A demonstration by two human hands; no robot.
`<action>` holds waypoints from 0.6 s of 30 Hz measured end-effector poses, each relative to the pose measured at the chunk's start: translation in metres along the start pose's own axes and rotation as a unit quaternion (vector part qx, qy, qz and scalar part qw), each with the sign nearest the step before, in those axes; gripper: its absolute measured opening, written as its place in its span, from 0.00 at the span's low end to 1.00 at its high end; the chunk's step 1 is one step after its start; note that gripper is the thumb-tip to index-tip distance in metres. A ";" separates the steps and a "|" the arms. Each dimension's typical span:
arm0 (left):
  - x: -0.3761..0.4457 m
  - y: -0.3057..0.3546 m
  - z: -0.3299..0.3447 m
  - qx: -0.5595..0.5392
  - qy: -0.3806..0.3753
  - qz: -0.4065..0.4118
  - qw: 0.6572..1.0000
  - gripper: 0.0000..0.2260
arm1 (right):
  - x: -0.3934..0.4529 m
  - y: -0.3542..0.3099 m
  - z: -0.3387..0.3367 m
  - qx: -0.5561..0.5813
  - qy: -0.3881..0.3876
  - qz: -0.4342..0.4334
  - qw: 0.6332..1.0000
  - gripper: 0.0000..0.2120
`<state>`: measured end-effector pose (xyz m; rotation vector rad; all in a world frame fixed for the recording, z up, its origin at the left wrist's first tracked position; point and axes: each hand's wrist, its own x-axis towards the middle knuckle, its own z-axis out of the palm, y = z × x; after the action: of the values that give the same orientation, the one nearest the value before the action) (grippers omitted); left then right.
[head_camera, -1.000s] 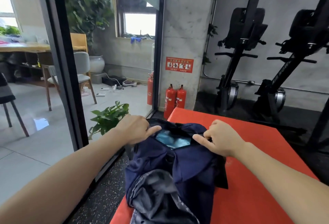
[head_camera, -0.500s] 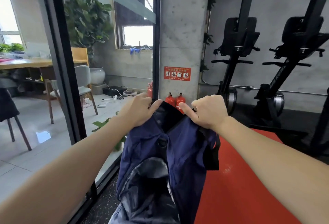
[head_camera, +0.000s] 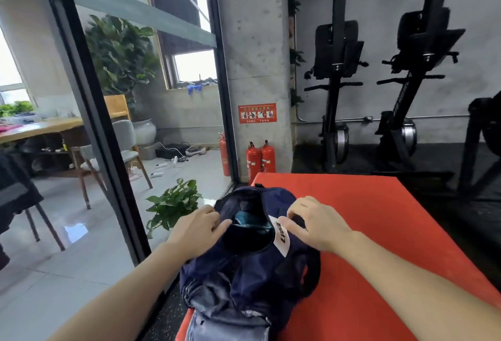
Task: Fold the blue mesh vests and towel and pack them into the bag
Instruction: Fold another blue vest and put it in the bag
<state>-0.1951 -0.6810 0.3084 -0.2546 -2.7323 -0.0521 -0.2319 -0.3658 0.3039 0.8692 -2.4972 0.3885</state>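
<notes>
The left hand (head_camera: 199, 228) pinches the navy bag (head_camera: 252, 267) rim at nine o'clock of its opening. The right hand (head_camera: 315, 222), knuckles up, pinches the rim at three o'clock beside the white label (head_camera: 280, 235).

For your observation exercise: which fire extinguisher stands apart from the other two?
The left fire extinguisher, behind the glass panel; the paired extinguishers stand touching at the concrete pillar.
</notes>
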 end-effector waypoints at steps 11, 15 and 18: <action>-0.035 0.176 -0.003 -0.069 0.002 0.062 0.996 0.17 | -0.172 0.036 -0.078 -0.049 -0.062 0.162 0.984 0.25; -0.044 0.268 0.009 -0.108 -0.011 0.129 0.986 0.18 | -0.239 0.051 -0.106 -0.049 -0.095 0.230 0.967 0.23; -0.055 0.344 0.020 -0.115 -0.042 0.167 0.978 0.19 | -0.299 0.071 -0.124 -0.053 -0.105 0.289 0.950 0.23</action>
<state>-0.0898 -0.3509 0.2687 -0.7927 -2.7254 -0.2693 -0.0291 -0.1100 0.2488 0.1178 -2.9145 0.3541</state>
